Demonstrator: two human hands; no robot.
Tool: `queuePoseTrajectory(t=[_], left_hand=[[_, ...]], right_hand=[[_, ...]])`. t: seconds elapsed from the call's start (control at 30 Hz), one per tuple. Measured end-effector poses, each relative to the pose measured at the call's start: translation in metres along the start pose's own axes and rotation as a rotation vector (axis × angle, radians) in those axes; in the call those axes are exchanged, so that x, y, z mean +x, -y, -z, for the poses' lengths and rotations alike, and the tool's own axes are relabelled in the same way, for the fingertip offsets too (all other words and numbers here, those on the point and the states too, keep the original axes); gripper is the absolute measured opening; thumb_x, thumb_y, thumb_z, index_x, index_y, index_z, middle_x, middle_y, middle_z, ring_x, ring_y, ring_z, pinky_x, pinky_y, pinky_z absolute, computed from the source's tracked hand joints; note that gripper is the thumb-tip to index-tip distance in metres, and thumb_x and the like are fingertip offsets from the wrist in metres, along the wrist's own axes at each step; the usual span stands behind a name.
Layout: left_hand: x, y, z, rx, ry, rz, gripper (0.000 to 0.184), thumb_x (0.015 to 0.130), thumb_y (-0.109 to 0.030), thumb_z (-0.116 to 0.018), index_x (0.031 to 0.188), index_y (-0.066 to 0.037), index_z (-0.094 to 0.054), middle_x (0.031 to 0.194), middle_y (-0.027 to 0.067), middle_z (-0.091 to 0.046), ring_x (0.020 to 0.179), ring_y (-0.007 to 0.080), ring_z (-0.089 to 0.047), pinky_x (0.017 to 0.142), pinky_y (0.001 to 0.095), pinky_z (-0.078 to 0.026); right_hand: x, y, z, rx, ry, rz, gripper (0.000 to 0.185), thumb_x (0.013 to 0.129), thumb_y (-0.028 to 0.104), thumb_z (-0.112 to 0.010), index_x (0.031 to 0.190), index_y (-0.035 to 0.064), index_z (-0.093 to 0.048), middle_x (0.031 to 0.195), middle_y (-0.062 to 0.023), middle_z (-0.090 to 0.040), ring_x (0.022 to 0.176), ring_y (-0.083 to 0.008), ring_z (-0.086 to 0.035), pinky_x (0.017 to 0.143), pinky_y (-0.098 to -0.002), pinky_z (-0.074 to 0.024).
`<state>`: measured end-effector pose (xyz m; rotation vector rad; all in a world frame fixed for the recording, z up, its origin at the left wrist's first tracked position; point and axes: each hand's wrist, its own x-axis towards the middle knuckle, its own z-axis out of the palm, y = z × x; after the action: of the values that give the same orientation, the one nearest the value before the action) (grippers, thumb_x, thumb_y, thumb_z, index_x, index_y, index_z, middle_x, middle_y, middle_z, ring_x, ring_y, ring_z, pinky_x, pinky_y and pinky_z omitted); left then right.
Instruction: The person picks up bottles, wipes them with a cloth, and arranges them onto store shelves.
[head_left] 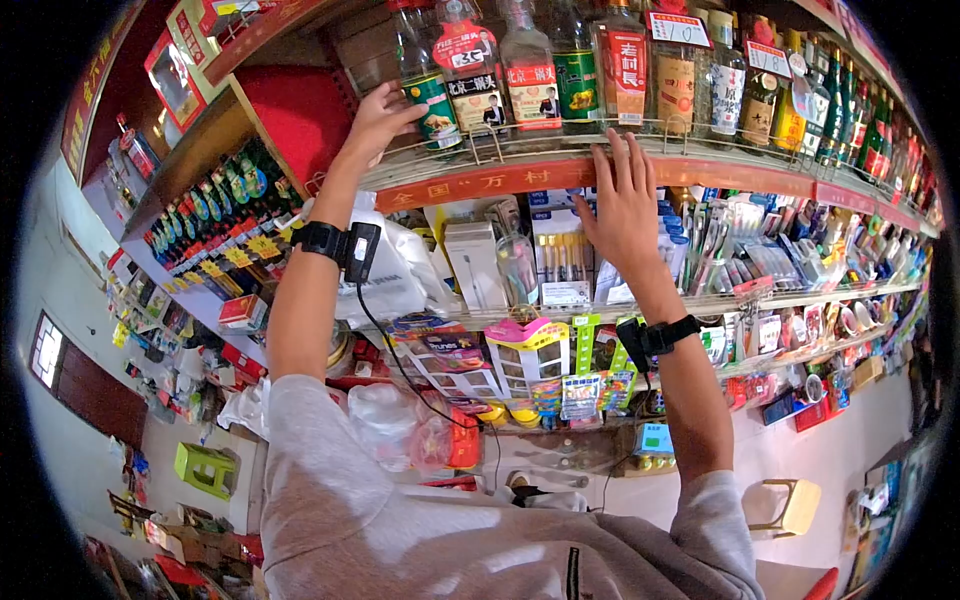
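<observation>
High on the left, my left hand [382, 122] reaches up to the shelf, its fingers stretched out at the left side of a green-labelled liquor bottle [434, 108]. Whether the fingertips press on the glass is hard to tell. Right of that bottle stand a clear bottle with a red price tag [462, 45], a red-and-white-labelled liquor bottle [533, 90] and a green bottle [577, 85]. My right hand [627, 205] holds nothing; its fingers are spread upward at the red shelf edge [500, 183], below a red-labelled bottle [626, 75].
A thin wire rail [490, 145] runs along the front of the bottle shelf. Toothbrush packs [563, 258] and boxes fill the shelf beneath. A black cable [385, 345] hangs from my left wrist. A wooden stool [797, 508] and a green stool [206, 468] stand on the floor.
</observation>
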<state>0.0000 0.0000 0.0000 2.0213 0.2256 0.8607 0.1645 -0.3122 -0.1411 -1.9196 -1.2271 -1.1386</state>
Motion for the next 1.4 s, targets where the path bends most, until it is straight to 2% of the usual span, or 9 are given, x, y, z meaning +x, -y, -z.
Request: queuePoseTrajectory(t=[0.17, 0.23, 0.27, 0.43, 0.53, 1.1, 1.27, 1.33, 1.4], left_hand=[[-0.021, 0.011, -0.027, -0.076, -0.101, 0.016, 0.059, 0.086, -0.014, -0.075, 0.135, 0.001, -0.046, 0.132, 0.0122, -0.055, 0.114, 0.0202, -0.057, 0.091, 0.0352, -0.051], [-0.012, 0.052, -0.008, 0.076, -0.043, -0.027, 0.056, 0.087, -0.017, -0.074, 0.134, 0.000, -0.049, 0.127, 0.0125, -0.059, 0.112, 0.0190, -0.058, 0.092, 0.0355, -0.051], [-0.033, 0.014, -0.026, 0.529, -0.090, 0.064, 0.051, 0.087, -0.016, -0.072, 0.132, -0.001, -0.051, 0.123, 0.0110, -0.061, 0.108, 0.0190, -0.059, 0.092, 0.0341, -0.050], [-0.104, -0.040, 0.039, 0.529, -0.398, -0.384, 0.043, 0.095, -0.016, -0.060, 0.131, 0.006, -0.052, 0.131, 0.0198, -0.058, 0.115, 0.0289, -0.059, 0.101, 0.0379, -0.049], [-0.157, -0.070, -0.026, 0.389, -0.366, -0.496, 0.041, 0.099, -0.015, -0.053, 0.132, 0.010, -0.050, 0.133, 0.0234, -0.056, 0.118, 0.0332, -0.058, 0.105, 0.0417, -0.048], [-0.303, 0.012, -0.084, 0.202, 0.022, 0.030, 0.031, 0.098, -0.008, -0.051, 0.123, 0.010, -0.051, 0.121, 0.0214, -0.057, 0.115, 0.0269, -0.056, 0.105, 0.0452, -0.047], [-0.355, 0.082, -0.135, 0.135, 0.360, 0.368, 0.029, 0.095, -0.009, -0.055, 0.120, 0.007, -0.057, 0.106, 0.0157, -0.067, 0.103, 0.0215, -0.062, 0.096, 0.0326, -0.047], [-0.382, 0.119, -0.167, 0.157, 0.648, 0.395, 0.031, 0.096, -0.013, -0.053, 0.120, 0.006, -0.059, 0.108, 0.0145, -0.068, 0.103, 0.0201, -0.062, 0.093, 0.0305, -0.046], [-0.420, 0.159, -0.206, -0.025, 0.805, 0.698, 0.028, 0.096, -0.014, -0.055, 0.118, 0.003, -0.061, 0.105, 0.0120, -0.068, 0.098, 0.0180, -0.064, 0.090, 0.0300, -0.048]], right_hand=[[-0.007, -0.025, 0.006, 0.023, -0.025, 0.088, 0.062, 0.081, 0.027, -0.072, 0.133, 0.0013, -0.049, 0.146, -0.0192, -0.041, 0.140, -0.0390, -0.032, 0.116, -0.0506, -0.0263], [-0.031, -0.022, -0.007, 0.069, -0.019, 0.024, 0.062, 0.080, 0.028, -0.073, 0.132, 0.0023, -0.051, 0.145, -0.0197, -0.043, 0.139, -0.0389, -0.035, 0.115, -0.0505, -0.0283], [-0.039, -0.023, -0.017, 0.058, -0.089, 0.064, 0.062, 0.077, 0.028, -0.074, 0.129, 0.0030, -0.054, 0.142, -0.0194, -0.047, 0.138, -0.0390, -0.037, 0.114, -0.0505, -0.0299], [0.021, 0.005, -0.021, -0.020, -0.418, 0.328, 0.041, 0.074, 0.028, -0.070, 0.110, 0.0080, -0.064, 0.119, -0.0124, -0.063, 0.119, -0.0326, -0.055, 0.106, -0.0477, -0.0401], [0.035, -0.004, -0.056, -0.102, -0.693, 0.183, 0.032, 0.078, 0.031, -0.065, 0.104, 0.0123, -0.064, 0.122, -0.0095, -0.062, 0.120, -0.0327, -0.055, 0.104, -0.0464, -0.0424], [0.019, 0.000, -0.094, -0.152, -0.634, 0.139, 0.028, 0.085, 0.038, -0.059, 0.099, 0.0144, -0.063, 0.114, -0.0052, -0.066, 0.113, -0.0311, -0.062, 0.096, -0.0463, -0.0482], [-0.070, 0.010, -0.037, 0.237, 0.124, -0.048, 0.032, 0.092, 0.041, -0.052, 0.108, 0.0155, -0.063, 0.110, -0.0124, -0.068, 0.103, -0.0349, -0.064, 0.086, -0.0461, -0.0546], [-0.144, 0.000, -0.050, 0.195, -0.336, -0.087, 0.035, 0.090, 0.042, -0.056, 0.113, 0.0175, -0.064, 0.112, -0.0110, -0.068, 0.105, -0.0343, -0.064, 0.087, -0.0437, -0.0549], [-0.255, -0.008, -0.051, 0.197, -0.335, -0.248, 0.042, 0.081, 0.028, -0.069, 0.121, 0.0195, -0.062, 0.119, -0.0098, -0.065, 0.109, -0.0318, -0.062, 0.092, -0.0422, -0.0524]])
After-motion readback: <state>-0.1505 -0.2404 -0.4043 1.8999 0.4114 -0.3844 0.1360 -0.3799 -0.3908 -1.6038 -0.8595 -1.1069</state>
